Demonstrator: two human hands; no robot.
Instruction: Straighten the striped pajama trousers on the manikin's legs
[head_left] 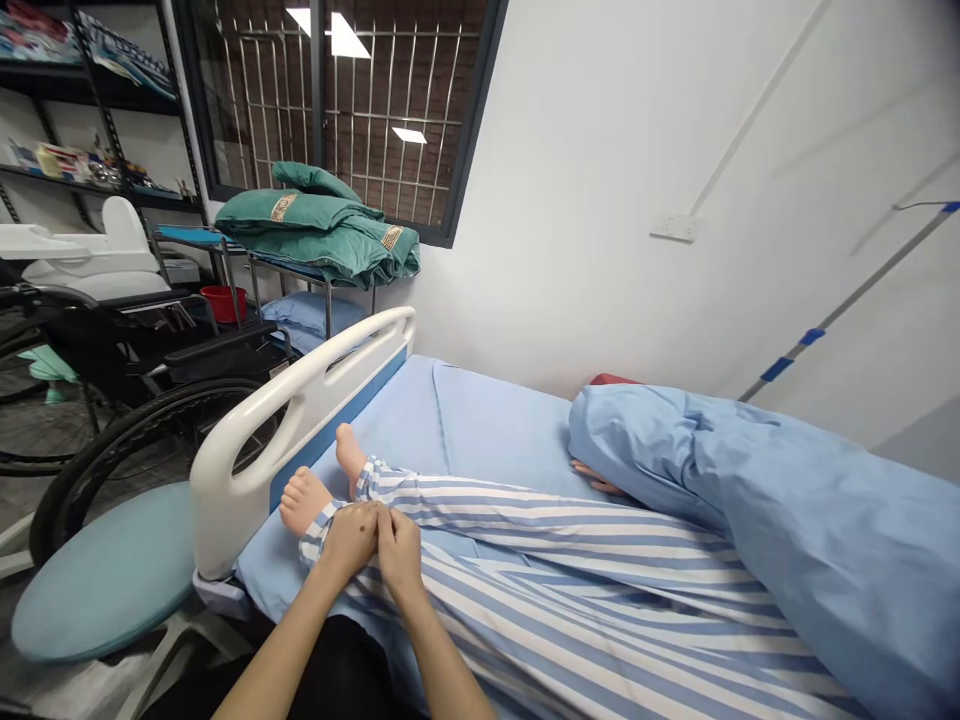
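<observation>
On the bed lies a figure that looks like a care manikin, in blue-and-white striped trousers [555, 590]. Its bare feet [305, 500] point towards the footboard. My left hand [351, 538] is wrapped over the nearer lower leg, just above the ankle. Beside it, touching it at the knuckles, my right hand [400, 550] is closed on the same trouser leg. The fingertips of both are hidden by the hands and cloth. A light blue quilt [810, 500] is bunched over the upper body, and the figure's fingers [596, 478] show under its edge.
A white footboard [300, 400] closes the bed's left end. Past it stand a wheelchair [172, 390] and a round blue-green stool [105, 575]. Folded green quilts [322, 225] lie on a rack under the window. A pole [847, 300] leans at the right wall.
</observation>
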